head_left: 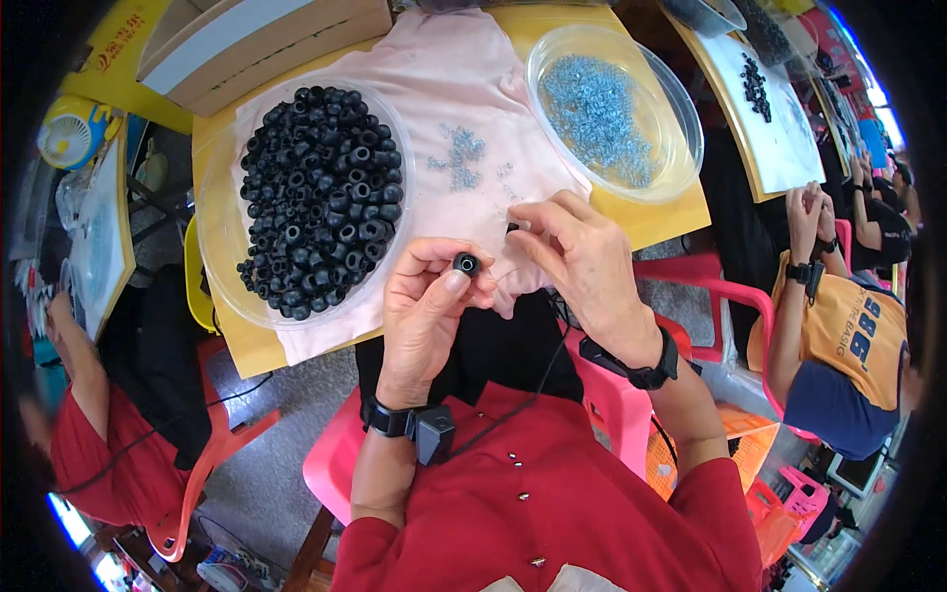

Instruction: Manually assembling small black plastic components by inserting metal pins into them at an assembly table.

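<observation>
Between the thumb and fingers of my left hand (pixel 426 306) is a small black hollow plastic piece (pixel 467 263), rounded, its round opening facing up. My right hand (pixel 582 259) hovers just to the right and slightly farther away, fingertips drawn together; a tiny dark bit shows at them, too small to name. Left of my hands, a clear round tub (pixel 406 197) holds a heap of similar black pieces (pixel 321 197). Beyond my hands, small clear bits (pixel 460 158) lie scattered on a pale pink cloth (pixel 434 69).
Another clear tub (pixel 681 148), at the far right of the yellow table (pixel 681 212), holds many small clear-blue bits (pixel 602 118). A cardboard box (pixel 266 49) stands at the far left. People sit at tables on both sides, one in an orange vest (pixel 858 335).
</observation>
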`<state>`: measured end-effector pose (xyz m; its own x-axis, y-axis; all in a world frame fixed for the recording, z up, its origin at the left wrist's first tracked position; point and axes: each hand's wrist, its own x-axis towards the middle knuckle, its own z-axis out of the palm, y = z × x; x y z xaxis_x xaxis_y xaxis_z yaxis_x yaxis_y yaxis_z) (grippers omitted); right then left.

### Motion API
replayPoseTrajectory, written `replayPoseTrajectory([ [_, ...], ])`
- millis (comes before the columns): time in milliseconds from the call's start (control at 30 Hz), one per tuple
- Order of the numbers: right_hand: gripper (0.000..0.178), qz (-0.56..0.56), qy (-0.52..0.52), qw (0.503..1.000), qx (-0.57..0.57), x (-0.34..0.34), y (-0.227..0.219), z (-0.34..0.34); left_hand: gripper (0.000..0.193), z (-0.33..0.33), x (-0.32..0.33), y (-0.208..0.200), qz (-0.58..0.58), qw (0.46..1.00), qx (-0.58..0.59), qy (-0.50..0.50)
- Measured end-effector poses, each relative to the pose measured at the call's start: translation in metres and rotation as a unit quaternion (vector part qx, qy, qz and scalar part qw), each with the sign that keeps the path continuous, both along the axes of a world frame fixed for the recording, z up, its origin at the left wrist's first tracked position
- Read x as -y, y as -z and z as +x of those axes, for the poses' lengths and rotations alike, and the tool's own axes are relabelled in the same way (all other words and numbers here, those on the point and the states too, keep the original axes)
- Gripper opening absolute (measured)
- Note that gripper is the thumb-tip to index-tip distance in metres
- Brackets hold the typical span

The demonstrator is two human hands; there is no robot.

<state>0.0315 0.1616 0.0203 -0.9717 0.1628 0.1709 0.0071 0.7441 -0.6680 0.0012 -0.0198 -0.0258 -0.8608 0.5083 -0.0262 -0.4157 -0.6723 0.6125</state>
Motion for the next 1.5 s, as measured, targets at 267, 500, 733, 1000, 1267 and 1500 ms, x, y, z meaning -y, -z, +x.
replayPoseTrajectory([
  [267, 0.016, -0.036, -0.012, 0.999, 0.003, -0.002, -0.001, 0.006, 0.026, 0.002, -0.002, -0.009, -0.015, 0.999, 0.013, -0.030],
  [500, 0.018, -0.319, -0.043, 0.946, 0.042, -0.001, -0.061, 0.012, 0.025, 0.011, -0.012, -0.027, -0.066, 0.997, 0.027, -0.021],
  [733, 0.018, -0.309, -0.085, 0.947, 0.024, 0.001, -0.057, 0.019, 0.022, 0.013, -0.016, -0.031, -0.088, 0.996, -0.005, -0.001],
  [1000, 0.017, -0.320, -0.066, 0.945, 0.037, -0.001, -0.053, 0.021, 0.023, 0.015, -0.019, -0.032, -0.106, 0.994, -0.008, -0.008],
  [1267, 0.017, -0.215, -0.078, 0.973, -0.031, -0.007, -0.051, 0.020, 0.024, 0.011, -0.021, -0.034, -0.117, 0.993, -0.014, -0.008],
  [1500, 0.016, -0.212, -0.085, 0.973, -0.032, -0.005, -0.047, 0.019, 0.023, 0.013, -0.024, -0.031, -0.119, 0.993, -0.019, -0.010],
])
